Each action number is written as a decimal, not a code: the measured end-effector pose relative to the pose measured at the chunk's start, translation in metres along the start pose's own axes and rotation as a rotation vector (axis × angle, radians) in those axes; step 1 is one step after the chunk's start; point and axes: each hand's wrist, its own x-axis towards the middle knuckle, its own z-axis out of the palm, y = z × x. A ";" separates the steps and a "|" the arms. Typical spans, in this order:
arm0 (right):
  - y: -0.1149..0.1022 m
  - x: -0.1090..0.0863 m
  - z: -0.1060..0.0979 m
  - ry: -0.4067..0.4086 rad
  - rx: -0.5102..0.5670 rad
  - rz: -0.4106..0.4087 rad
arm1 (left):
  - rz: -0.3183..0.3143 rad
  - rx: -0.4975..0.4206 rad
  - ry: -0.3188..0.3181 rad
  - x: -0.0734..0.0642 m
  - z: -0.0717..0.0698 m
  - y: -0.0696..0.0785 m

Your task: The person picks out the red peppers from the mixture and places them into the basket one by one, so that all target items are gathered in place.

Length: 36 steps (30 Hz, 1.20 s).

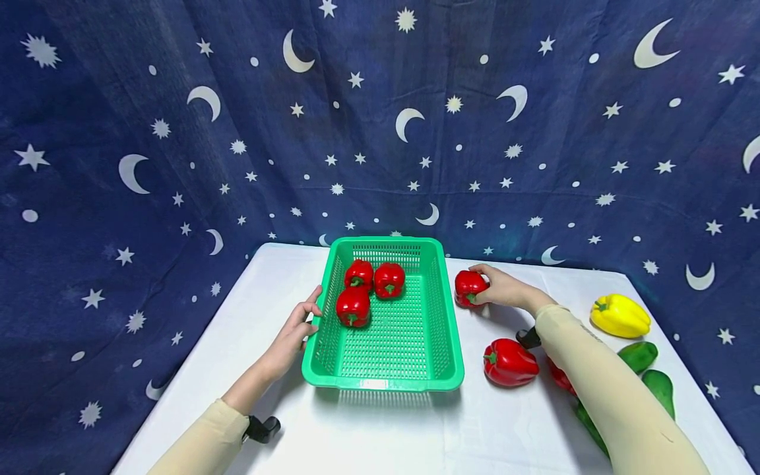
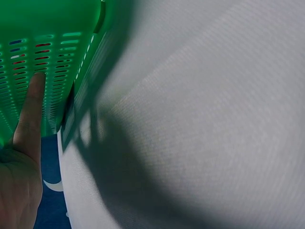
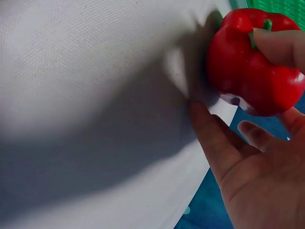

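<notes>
A green plastic basket [image 1: 445, 310] holds three red bell peppers [image 1: 353, 307] toward its left and far side. My left hand [image 1: 292, 333] grips the basket's left rim. One of its fingers lies along the slotted outer wall [image 2: 52, 62] in the left wrist view. Just right of the basket, my right hand [image 1: 505, 289] holds another red bell pepper [image 1: 467, 285]. In the right wrist view, the thumb presses beside this pepper's [image 3: 252, 71] green stem, with a fingertip at its far side and other fingers stretched out. Whether the pepper touches the table cannot be told.
Nearer me, a red bell pepper [image 1: 510, 363] lies on the white tablecloth [image 1: 380, 435]. Another red one [image 1: 558, 377] is partly hidden by my right forearm. A yellow bell pepper [image 1: 620, 315] and several green vegetables [image 1: 658, 389] lie further right. A starry blue cloth [image 1: 380, 165] hangs behind.
</notes>
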 end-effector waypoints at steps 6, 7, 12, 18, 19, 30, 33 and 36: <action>-0.001 0.000 0.002 0.008 0.003 -0.012 | -0.001 -0.006 -0.005 0.000 0.000 -0.001; -0.001 0.001 0.002 0.007 -0.002 -0.012 | -0.004 -0.009 -0.006 0.000 0.000 -0.001; 0.001 0.002 0.003 -0.003 -0.010 -0.005 | -0.009 -0.020 -0.009 0.000 0.000 -0.001; 0.001 0.002 0.003 -0.011 0.010 0.008 | -0.004 -0.025 -0.016 0.000 0.000 -0.001; 0.000 0.002 0.003 -0.010 0.012 0.010 | -0.004 -0.026 -0.017 0.000 0.000 -0.001; -0.001 0.003 0.003 -0.005 0.009 -0.012 | -0.006 -0.029 -0.014 0.000 0.000 -0.001; -0.002 0.002 0.003 -0.001 0.004 -0.021 | -0.003 -0.030 -0.015 0.000 0.000 -0.001; -0.002 0.002 0.003 0.002 -0.004 -0.036 | -0.002 -0.019 -0.011 0.000 -0.001 -0.002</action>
